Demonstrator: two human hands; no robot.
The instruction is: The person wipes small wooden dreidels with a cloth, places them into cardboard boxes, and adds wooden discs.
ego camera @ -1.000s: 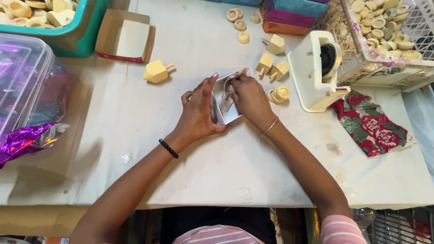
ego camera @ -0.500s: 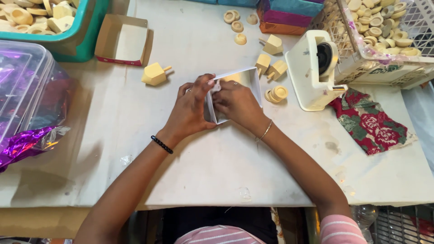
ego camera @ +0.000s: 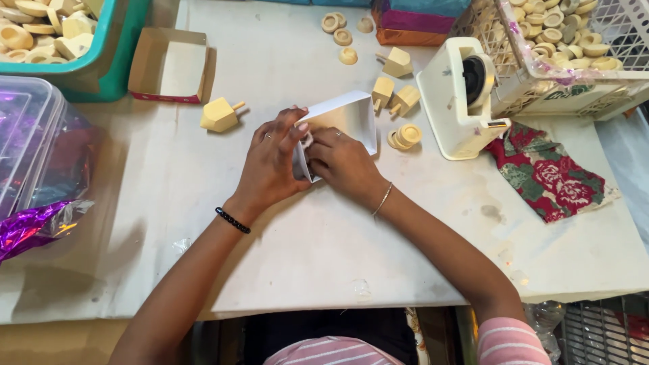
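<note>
My left hand (ego camera: 272, 164) and my right hand (ego camera: 343, 162) are both on a small white cardboard box (ego camera: 343, 118) lying on the table. The left fingers pinch its near edge; the right fingers press into the same spot, and part of the box is hidden under them. A pale yellow wooden spinning top (ego camera: 220, 114) lies just left of my left hand. Two more tops (ego camera: 394, 96) and a stack of wooden rings (ego camera: 404, 136) sit right of the box.
A white tape dispenser (ego camera: 458, 98) stands at the right, beside a floral cloth (ego camera: 546, 172). An open cardboard tray (ego camera: 169, 66), a teal bin of wooden parts (ego camera: 108, 61), a white basket of rings (ego camera: 574, 74) and a clear bin with purple foil (ego camera: 34, 155) surround the work area.
The white box has been turned and unfolded, now showing a wider flap toward the far side. Both hands shifted slightly up the table with it.
</note>
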